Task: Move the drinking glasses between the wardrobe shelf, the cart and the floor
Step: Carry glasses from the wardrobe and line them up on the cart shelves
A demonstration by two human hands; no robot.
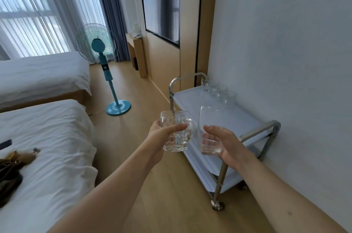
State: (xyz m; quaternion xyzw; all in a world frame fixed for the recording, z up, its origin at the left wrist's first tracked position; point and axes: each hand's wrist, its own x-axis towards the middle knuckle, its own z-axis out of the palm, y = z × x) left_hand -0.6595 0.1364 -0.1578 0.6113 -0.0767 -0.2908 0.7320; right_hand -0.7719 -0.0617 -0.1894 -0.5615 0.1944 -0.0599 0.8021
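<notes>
1. The left hand (162,135) grips a dimpled glass mug (176,132); its fingers are curled around the body and the thumb lies across the front.
2. The right hand (222,145) holds a smooth glass tumbler (209,130) from below and behind, with the fingers curled around its lower part.
3. Both glasses are in the air, just beside each other, over the near edge of the cart (192,99).
4. A row of glasses (219,92) stands on the cart's top shelf along the wall (285,42); they seem to be five, but they blur together.
5. The rest of the top shelf gives open room, bounded by metal handles at both ends.
6. Both forearms stretch forward, with the bed (47,137) to the left.
</notes>
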